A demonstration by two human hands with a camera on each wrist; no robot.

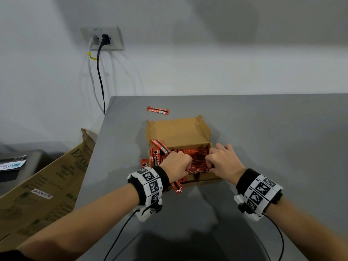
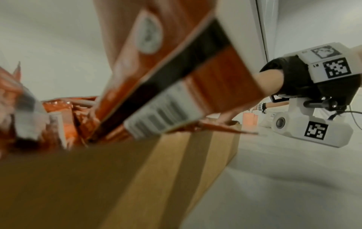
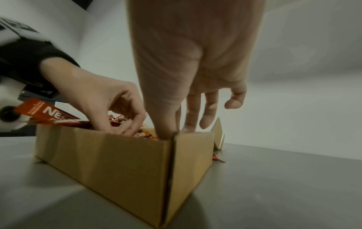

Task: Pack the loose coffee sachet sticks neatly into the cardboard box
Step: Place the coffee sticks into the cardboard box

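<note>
Packing is underway: in the box (image 1: 177, 132) the left hand (image 1: 176, 163) pinches sticks (image 1: 197, 159) while the right hand (image 1: 224, 161) presses, fingers straight. Next, I'd say — fetch the far stray (image 1: 157, 110).

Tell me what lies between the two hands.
Red coffee sachets in the cardboard box lie between the left hand and right hand, as the head view shows.

The head camera looks down from high up, while both wrist cameras sit low and very close, all seeing the cardboard box (image 1: 178, 132).
</note>
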